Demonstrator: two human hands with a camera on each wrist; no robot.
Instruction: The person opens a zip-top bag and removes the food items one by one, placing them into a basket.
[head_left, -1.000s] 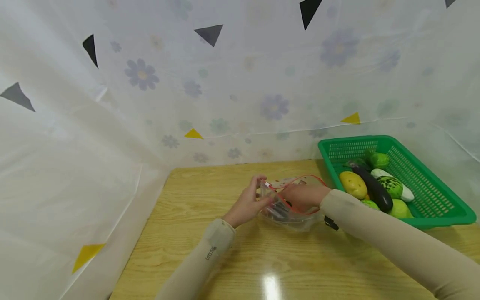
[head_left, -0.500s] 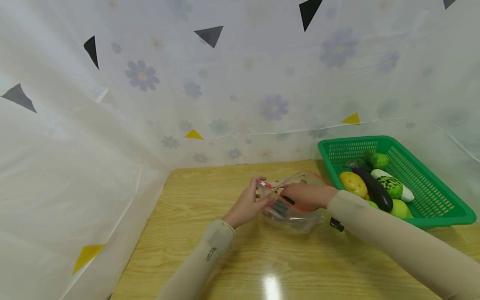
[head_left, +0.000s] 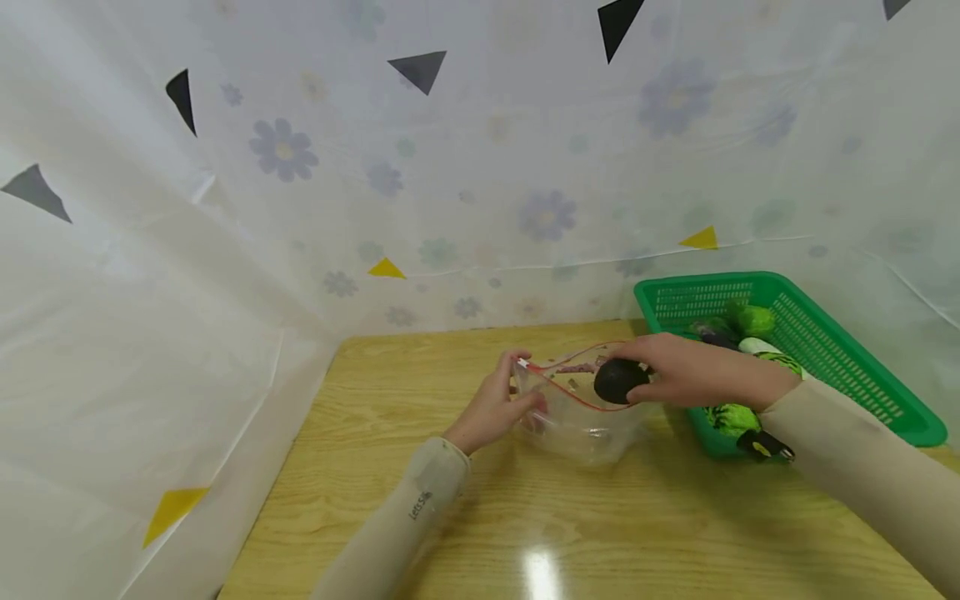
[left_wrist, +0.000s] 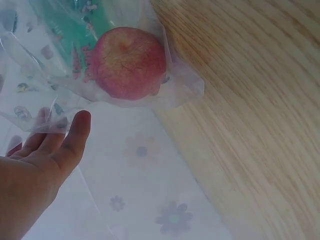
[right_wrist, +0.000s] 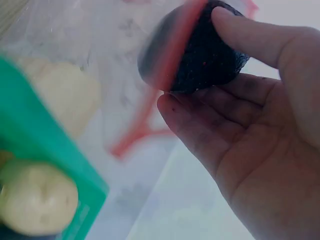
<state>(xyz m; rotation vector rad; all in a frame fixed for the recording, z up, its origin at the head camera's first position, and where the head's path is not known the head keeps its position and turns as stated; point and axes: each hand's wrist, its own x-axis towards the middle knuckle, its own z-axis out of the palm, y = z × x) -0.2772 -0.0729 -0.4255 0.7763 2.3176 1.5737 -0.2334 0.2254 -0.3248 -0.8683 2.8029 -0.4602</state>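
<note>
A clear plastic zip bag (head_left: 592, 442) with a red zip edge sits on the table, its mouth spread open. My left hand (head_left: 491, 412) grips the bag's left corner by the white slider, thumb on the near side. At the right side of the mouth, my right hand (head_left: 697, 371) holds a dark avocado (head_left: 621, 381) between thumb and fingers. The red zip edge crosses in front of the avocado (right_wrist: 215, 55) in the right wrist view. Through the plastic, a reddish apple (left_wrist: 129, 62) shows in the left wrist view, low in the bag.
To the right, a green basket (head_left: 862, 350) holds several vegetables, among them a green-striped one (head_left: 735, 418) and a white one (head_left: 757, 346). My right forearm passes over its near side. A flowered plastic sheet (head_left: 480, 208) hangs behind the wooden table (head_left: 420, 375).
My right hand has moved right and up from deep inside the bag to its mouth, and the avocado is now plainly visible in it. The left hand has stayed at the bag's corner.
</note>
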